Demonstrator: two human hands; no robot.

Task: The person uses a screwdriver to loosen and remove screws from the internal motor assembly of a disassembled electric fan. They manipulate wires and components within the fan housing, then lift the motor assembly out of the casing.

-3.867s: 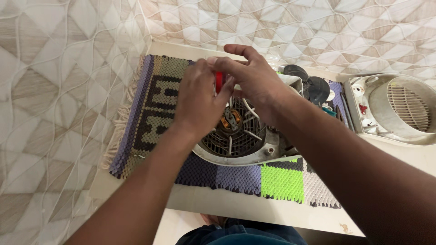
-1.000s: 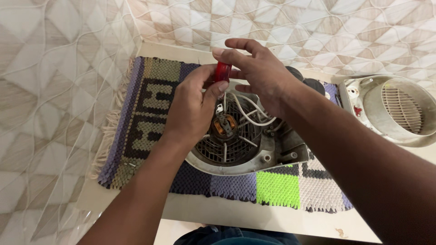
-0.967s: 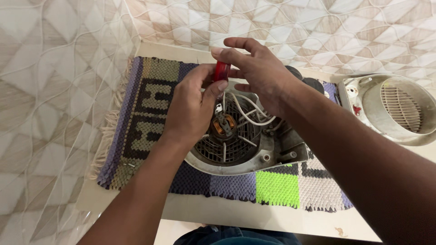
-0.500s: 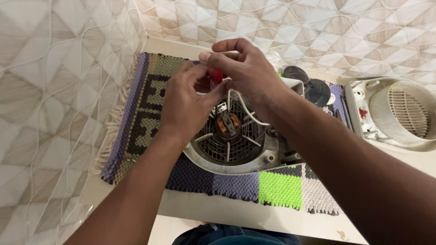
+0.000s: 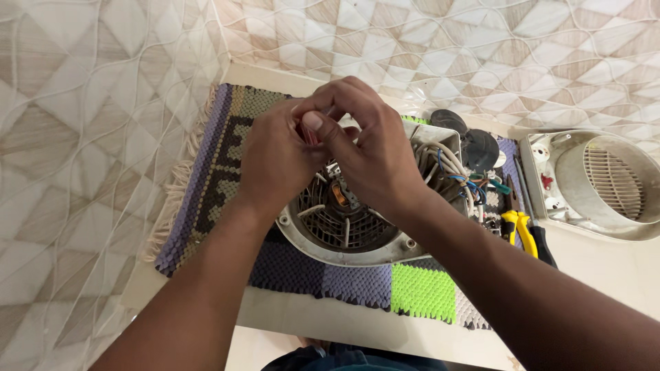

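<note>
My left hand (image 5: pixel 275 161) and my right hand (image 5: pixel 368 148) meet above an opened white fan unit (image 5: pixel 344 237) that lies on a woven mat (image 5: pixel 220 158). Between the fingers of both hands sits a small red piece (image 5: pixel 309 134), mostly hidden; it looks like a tool's handle. Below the hands I see the round grille, the motor with copper windings (image 5: pixel 339 196) and a bundle of white and coloured wires (image 5: pixel 454 172) at the unit's right side.
Yellow-handled pliers (image 5: pixel 524 233) lie right of the unit beside dark round parts (image 5: pixel 474 144). A white fan cover with a slatted grille (image 5: pixel 605 182) rests at the far right. Tiled walls stand left and behind; the ledge's front edge is close to me.
Both hands have closed in tighter over the red piece and dropped slightly toward the fan's middle. The view has shifted a little; the fan unit stays on the mat.
</note>
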